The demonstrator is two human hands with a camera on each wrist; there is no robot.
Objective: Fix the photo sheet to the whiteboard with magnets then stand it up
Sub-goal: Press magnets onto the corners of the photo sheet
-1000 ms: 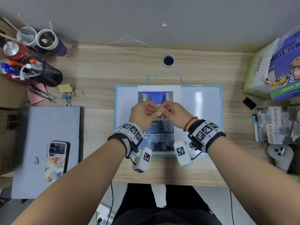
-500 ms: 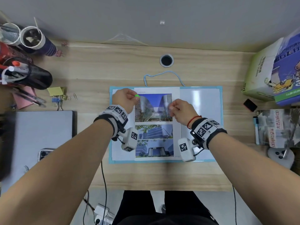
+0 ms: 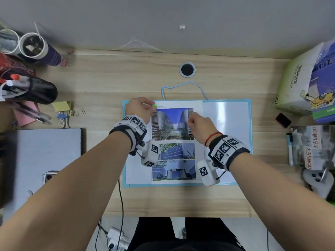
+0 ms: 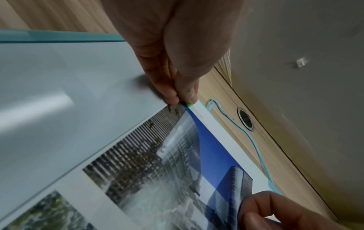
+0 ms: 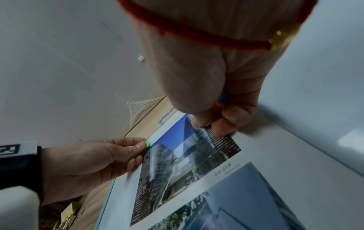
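The blue-framed whiteboard [image 3: 226, 124] lies flat on the desk with the photo sheet [image 3: 174, 151] on it. My left hand [image 3: 147, 108] pinches a green magnet [image 3: 154, 106] at the sheet's top left corner; the left wrist view shows the green magnet [image 4: 190, 105] right at the paper's edge under my left hand [image 4: 177, 87]. My right hand [image 3: 191, 122] hovers curled over the upper right of the top photo. In the right wrist view the right hand [image 5: 208, 123] grips small magnets [image 5: 223, 95], with blue, red and yellow showing between the fingers.
A blue hanging cord [image 3: 183, 87] and a cable hole [image 3: 187, 69] lie behind the board. A grey laptop [image 3: 49, 151] with a phone on it sits left, pen cups [image 3: 36, 91] and binder clips [image 3: 65, 115] far left. Boxes [image 3: 299, 87] and a controller [image 3: 315, 180] stand right.
The hands were together over the sheet's middle. The left hand has carried the green magnet to the top left corner; the right hand has moved up toward the sheet's right side.
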